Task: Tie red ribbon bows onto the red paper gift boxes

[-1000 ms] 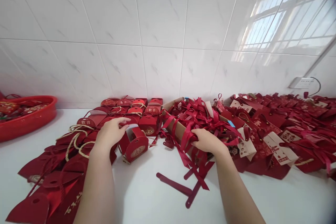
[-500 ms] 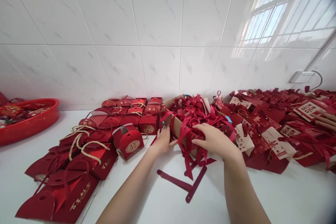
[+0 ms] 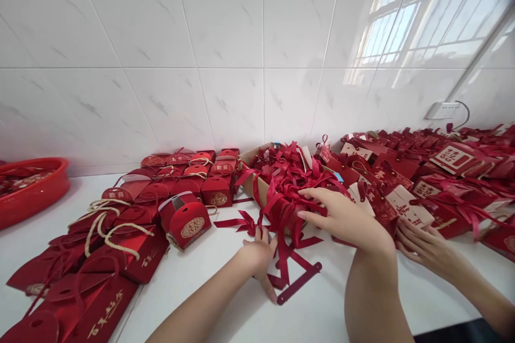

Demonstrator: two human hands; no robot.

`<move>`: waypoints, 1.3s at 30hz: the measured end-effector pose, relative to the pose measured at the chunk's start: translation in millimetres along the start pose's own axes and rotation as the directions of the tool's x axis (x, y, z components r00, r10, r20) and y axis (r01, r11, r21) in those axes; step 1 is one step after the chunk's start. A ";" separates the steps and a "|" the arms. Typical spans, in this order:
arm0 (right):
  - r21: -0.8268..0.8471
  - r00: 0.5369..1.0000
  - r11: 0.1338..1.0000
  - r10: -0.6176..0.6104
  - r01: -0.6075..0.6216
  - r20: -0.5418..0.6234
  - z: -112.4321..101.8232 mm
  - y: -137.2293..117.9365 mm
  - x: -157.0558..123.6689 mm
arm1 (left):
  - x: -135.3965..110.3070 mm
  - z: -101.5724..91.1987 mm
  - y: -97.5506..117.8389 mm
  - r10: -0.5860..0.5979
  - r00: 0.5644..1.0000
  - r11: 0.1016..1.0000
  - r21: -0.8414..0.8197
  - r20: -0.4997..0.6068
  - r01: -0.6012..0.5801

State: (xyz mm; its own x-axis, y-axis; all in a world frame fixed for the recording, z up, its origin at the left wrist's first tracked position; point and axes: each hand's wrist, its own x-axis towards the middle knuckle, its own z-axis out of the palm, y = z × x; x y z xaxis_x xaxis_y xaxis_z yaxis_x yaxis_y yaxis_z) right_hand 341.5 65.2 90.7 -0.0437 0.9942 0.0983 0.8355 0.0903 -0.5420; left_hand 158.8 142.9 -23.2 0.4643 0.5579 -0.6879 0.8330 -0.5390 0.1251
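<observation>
My right hand [image 3: 346, 220] lies on a heap of red ribbons [image 3: 289, 182] that fills a cardboard box [image 3: 257, 185]. Its thumb and fingers close round a bunch of those ribbons. My left hand [image 3: 259, 254] is down on the white table [image 3: 209, 278] just in front of the box. Its fingers are curled onto a loose red ribbon [image 3: 241, 222], beside a flat red strip [image 3: 300, 281]. A folded red gift box with a gold emblem [image 3: 187, 222] stands to the left of it, untouched.
Another person's hand [image 3: 426, 249] reaches in from the lower right onto flat red boxes and tags [image 3: 406, 206]. Finished red boxes [image 3: 201, 169] line the tiled wall. Flat red box blanks with rope handles [image 3: 100, 246] lie at left. A red basin [image 3: 32, 190] sits far left.
My left hand left the gift box, crossed to the cardboard box, then dropped onto the loose ribbon. Another person's hand came in at right. The view shifted right.
</observation>
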 end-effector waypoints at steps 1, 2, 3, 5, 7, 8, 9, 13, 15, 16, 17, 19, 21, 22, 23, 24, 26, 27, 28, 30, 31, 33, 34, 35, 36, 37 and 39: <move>0.003 1.000 1.000 -0.008 0.008 0.007 0.0 -0.8 0.1 | 1.5 1.9 4.1 -0.028 1.000 0.999 0.021 -0.011 0.028; 0.006 1.000 1.000 -0.018 0.018 0.012 0.0 -1.5 0.3 | 2.0 2.8 6.4 -0.037 0.999 0.999 0.030 -0.033 0.038; 0.009 0.999 1.000 -0.028 0.028 0.016 0.1 -2.0 0.7 | 1.2 2.7 7.0 -0.022 0.998 0.999 0.027 -0.060 0.024; 0.016 0.999 0.999 -0.050 0.049 0.022 -0.1 -2.5 1.3 | -3.5 0.6 4.8 0.053 0.993 0.999 0.014 -0.104 -0.052; 0.022 0.998 0.998 -0.057 0.056 0.022 -0.7 -2.0 1.8 | -10.0 -2.5 1.6 0.128 0.984 0.992 0.010 -0.122 -0.127; 0.023 0.998 0.998 -0.055 0.054 0.020 -1.1 -1.4 1.9 | -13.2 -3.9 0.8 0.160 0.979 0.987 0.009 -0.126 -0.160; 0.024 0.998 0.998 -0.052 0.051 0.019 -1.7 -0.5 1.9 | -16.4 -5.2 0.9 0.185 0.975 0.983 0.010 -0.124 -0.185; 0.033 0.999 0.999 -0.038 0.038 0.007 -5.2 4.1 0.5 | -39.9 -12.7 4.5 0.266 0.960 0.964 0.015 -0.093 -0.266; 0.046 1.000 0.999 -0.023 0.023 -0.005 -7.7 6.5 -1.6 | -65.0 -19.8 2.5 0.306 0.945 0.951 -0.002 -0.116 -0.308; 0.052 1.000 0.999 -0.014 0.015 -0.015 -9.1 7.5 -3.0 | -80.5 -24.3 -0.2 0.318 0.935 0.946 -0.014 -0.159 -0.324; 0.059 1.000 0.998 -0.007 0.008 -0.026 -10.6 8.4 -4.5 | -96.8 -29.3 -3.7 0.322 0.918 0.941 -0.028 -0.234 -0.337; 0.074 0.999 0.997 0.006 -0.003 -0.045 -13.6 9.5 -7.7 | -126.2 -41.8 -11.1 0.288 0.782 0.896 -0.133 -0.552 -0.424; 0.093 0.998 0.996 0.015 -0.009 -0.062 -16.4 9.8 -10.6 | -143.4 -60.1 -15.6 0.099 0.371 0.821 -0.134 -0.924 -0.554; 0.102 0.998 0.995 0.014 -0.007 -0.068 -17.6 9.7 -11.8 | -145.6 -72.4 -15.8 -0.021 0.108 0.795 -0.082 -0.994 -0.601; 0.109 0.997 0.994 0.008 0.000 -0.077 -18.8 9.4 -12.7 | -143.6 -86.6 -14.8 -0.118 -0.132 0.787 -0.012 -0.984 -0.617; 0.115 0.997 0.993 0.001 0.008 -0.083 -19.8 9.1 -13.3 | -138.1 -102.2 -12.6 -0.180 -0.285 0.793 0.033 -0.942 -0.609; 0.132 0.998 0.991 -0.005 0.014 -0.070 -21.4 8.9 -13.6 | -120.9 -133.1 -7.0 -0.158 -0.281 0.810 0.038 -0.947 -0.585; 0.143 0.998 0.990 0.001 0.007 -0.057 -22.0 9.1 -13.2 | -112.0 -145.6 -5.0 -0.102 -0.133 0.827 -0.010 -0.986 -0.562; 0.155 0.999 0.988 0.011 -0.004 -0.042 -22.4 9.7 -12.7 | -104.4 -154.3 -4.5 -0.071 -0.045 0.834 -0.034 -0.997 -0.550; 0.173 1.000 0.985 0.025 -0.021 -0.019 -22.7 11.8 -11.4 | -95.1 -158.1 -9.3 0.029 0.210 0.877 -0.076 -0.977 -0.475; 0.179 1.000 0.984 0.025 -0.022 -0.015 -22.8 13.1 -10.8 | -92.9 -153.2 -14.9 0.035 0.277 0.887 -0.098 -0.960 -0.452; 0.187 1.000 0.982 0.020 -0.017 -0.019 -22.6 15.7 -9.8 | -89.3 -134.0 -30.5 0.003 0.377 0.905 -0.158 -0.926 -0.395; 0.190 1.000 0.982 0.022 -0.018 -0.020 -22.5 16.7 -9.4 | -85.7 -121.7 -39.3 -0.035 0.416 0.912 -0.199 -0.909 -0.358; 0.188 1.000 0.982 0.022 -0.018 -0.020 -22.4 17.2 -9.1 | -79.7 -109.1 -47.6 -0.070 0.474 0.921 -0.240 -0.878 -0.308; 0.182 1.000 0.983 0.020 -0.017 -0.016 -22.2 17.3 -8.7 | -70.9 -96.8 -54.8 -0.107 0.548 0.928 -0.282 -0.830 -0.245; 0.168 1.000 0.986 0.015 -0.013 -0.011 -21.7 17.0 -8.1 | -59.7 -85.5 -60.4 -0.142 0.618 0.933 -0.314 -0.773 -0.178; 0.128 1.000 0.992 -0.011 0.009 0.018 -19.8 16.2 -5.9 | -32.7 -66.9 -66.2 -0.204 0.701 0.940 -0.337 -0.684 -0.056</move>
State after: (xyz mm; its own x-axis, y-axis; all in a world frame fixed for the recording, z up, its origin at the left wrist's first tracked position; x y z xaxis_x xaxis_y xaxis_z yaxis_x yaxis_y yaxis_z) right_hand 366.2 59.7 97.9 -0.0627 0.9940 0.0896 0.7579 0.1058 -0.6437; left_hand 108.6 202.5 38.9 0.3614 0.9322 -0.0184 0.8584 -0.3249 0.3971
